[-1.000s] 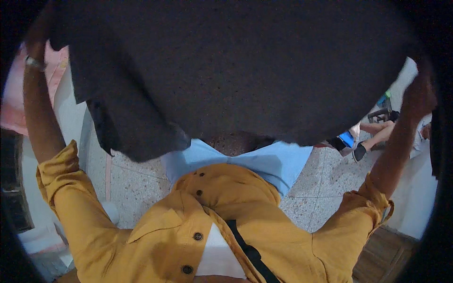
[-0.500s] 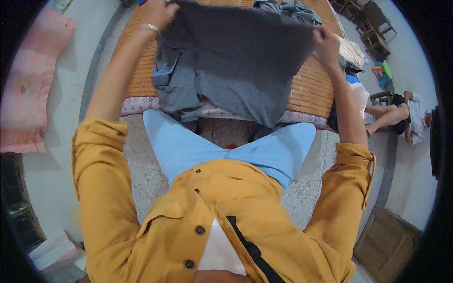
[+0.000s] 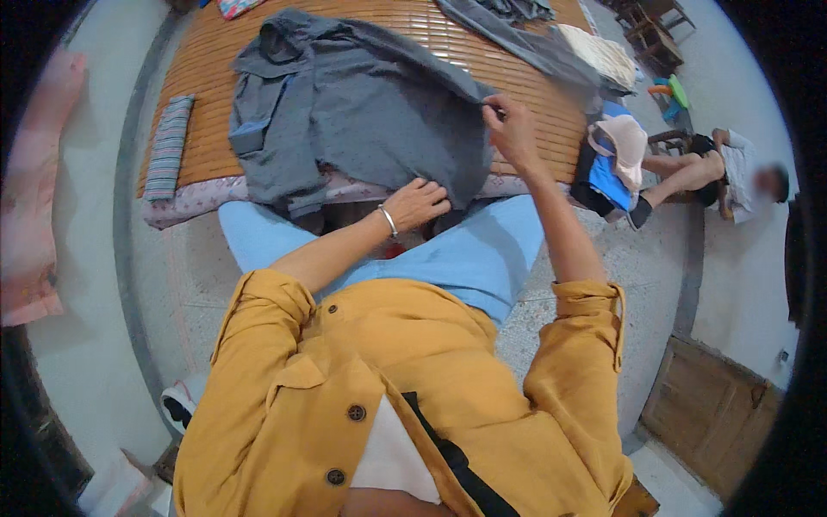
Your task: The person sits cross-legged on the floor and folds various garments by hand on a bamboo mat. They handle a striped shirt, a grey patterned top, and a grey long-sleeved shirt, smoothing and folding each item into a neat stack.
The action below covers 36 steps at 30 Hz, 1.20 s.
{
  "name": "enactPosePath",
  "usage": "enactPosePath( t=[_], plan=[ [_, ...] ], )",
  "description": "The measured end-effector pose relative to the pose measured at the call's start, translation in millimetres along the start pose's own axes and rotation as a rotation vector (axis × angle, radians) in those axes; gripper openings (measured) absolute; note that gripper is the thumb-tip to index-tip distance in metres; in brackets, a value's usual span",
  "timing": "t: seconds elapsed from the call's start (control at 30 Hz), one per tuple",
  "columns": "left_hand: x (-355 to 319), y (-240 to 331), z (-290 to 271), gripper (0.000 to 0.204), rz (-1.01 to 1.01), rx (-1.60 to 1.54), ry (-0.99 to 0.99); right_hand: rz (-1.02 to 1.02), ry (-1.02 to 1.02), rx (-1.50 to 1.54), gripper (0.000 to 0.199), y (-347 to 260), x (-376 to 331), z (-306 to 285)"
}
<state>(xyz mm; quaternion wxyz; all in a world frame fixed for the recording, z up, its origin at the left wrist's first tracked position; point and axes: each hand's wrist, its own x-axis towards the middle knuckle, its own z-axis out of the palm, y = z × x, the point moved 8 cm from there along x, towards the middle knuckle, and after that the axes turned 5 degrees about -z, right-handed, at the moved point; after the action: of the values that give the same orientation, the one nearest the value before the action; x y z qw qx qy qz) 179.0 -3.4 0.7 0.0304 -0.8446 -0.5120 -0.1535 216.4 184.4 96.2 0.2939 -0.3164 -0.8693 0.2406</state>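
A dark grey long-sleeved shirt (image 3: pixel 396 103) lies spread on the bamboo mat (image 3: pixel 207 86), its collar at the far left and its lower edge hanging over the near side. My right hand (image 3: pixel 512 131) pinches the shirt's right edge between thumb and fingers. At the near hem, my left hand (image 3: pixel 413 205) is closed on the cloth, back of the hand up; the fingertips are partly hidden in the fabric. A silver bangle circles my left wrist.
A striped rolled cloth (image 3: pixel 170 148) lies at the mat's left. More grey clothing (image 3: pixel 525 43) and a cream garment (image 3: pixel 601 56) lie at the far right. A pale pink bra (image 3: pixel 622 142) tops folded clothes near the right edge. Beyond, a person (image 3: pixel 741 177) sits beside stools.
The shirt, held up by both hands before, now lies on the mat. My left hand has come down from the upper left to the near hem; my right hand has moved lower and leftward.
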Motion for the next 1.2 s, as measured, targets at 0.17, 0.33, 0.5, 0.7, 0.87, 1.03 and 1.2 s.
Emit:
enactPosePath(
  t=[0.17, 0.33, 0.5, 0.7, 0.87, 1.03, 1.2],
  plan=[
    [11, -10, -2, 0.013, -0.029, -0.061, -0.006, 0.142, -0.048, 0.165, 0.019, -10, -7, 0],
    [23, -19, -46, 0.016, -0.242, -0.457, 0.207, 0.232, -0.070, 0.272, 0.018, 5, -8, 6],
    [27, -42, -91, 0.016, -0.436, -0.727, 0.336, -0.032, -0.090, 0.239, 0.017, -25, -7, 2],
    [26, -52, -100, 0.014, -0.566, -0.888, 0.284, 0.028, -0.389, 0.160, 0.019, -53, -30, 3],
    [25, -56, -110, 0.016, -0.582, -1.014, 0.278, 0.031, -0.455, 0.386, 0.019, -60, -47, 10],
    [16, -61, -113, 0.017, -0.691, -1.032, 0.304, 0.051, -0.450, 0.403, 0.019, -77, -52, 10],
    [11, -68, -105, 0.023, -0.737, -1.057, 0.425, 0.023, -0.450, 0.274, 0.021, -95, -54, 3]
  ],
)
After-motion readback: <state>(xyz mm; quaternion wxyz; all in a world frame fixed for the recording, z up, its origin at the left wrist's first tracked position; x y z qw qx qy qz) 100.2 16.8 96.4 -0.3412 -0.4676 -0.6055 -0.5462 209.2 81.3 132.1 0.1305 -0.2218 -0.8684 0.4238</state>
